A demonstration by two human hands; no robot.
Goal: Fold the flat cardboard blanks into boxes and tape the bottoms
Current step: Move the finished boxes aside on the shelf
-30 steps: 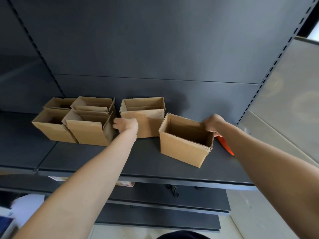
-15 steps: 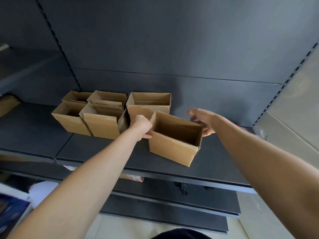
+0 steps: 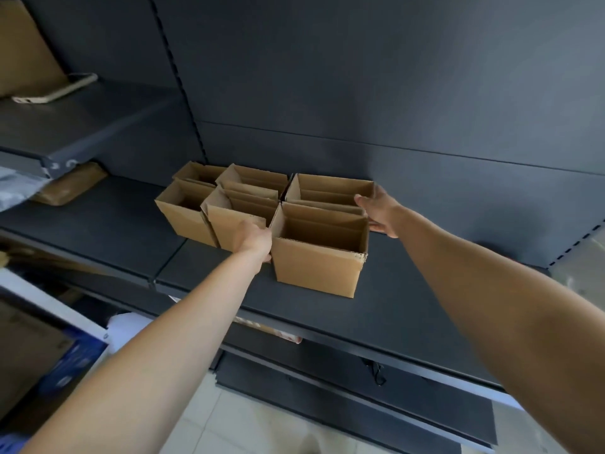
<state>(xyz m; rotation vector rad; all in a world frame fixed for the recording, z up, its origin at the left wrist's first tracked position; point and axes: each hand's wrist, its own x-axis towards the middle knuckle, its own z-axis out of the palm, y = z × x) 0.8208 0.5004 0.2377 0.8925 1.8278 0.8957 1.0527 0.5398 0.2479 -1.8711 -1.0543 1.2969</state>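
Brown open-topped cardboard box (image 3: 314, 267): it stands upright on the dark grey metal shelf (image 3: 409, 290), nearest the front edge, at the 5 o'clock corner of a cluster of like boxes. Its bottom is not visible.

Left hand (image 3: 253, 239): the arm is stretched out from 7 o'clock with the back of the hand upward. The hand sits against the box's 9 o'clock wall, wedged between it and the neighbouring box. The fingers are hidden in the gap, so I cannot tell whether it grasps the wall or only presses on it.

Right hand (image 3: 378, 209): the arm is stretched out from 4 o'clock with fingers straight. The palm lies flat against the box's 2 o'clock corner and the thumb tip reaches the box behind. The grip is released and it grasps nothing.

Count: six cardboard boxes in two rows of three, touching or just beside one another.
- **Front row:** the handled box, the middle front box (image 3: 229, 227) and the left front box (image 3: 181, 217).
- **Back row:** the right back box (image 3: 330, 188), the middle back box (image 3: 258, 178) and the left back box (image 3: 196, 172).

Two hands are in view.

Elsewhere: one brown wrapped parcel (image 3: 70, 185) lies at 9 o'clock, well apart from the cluster.
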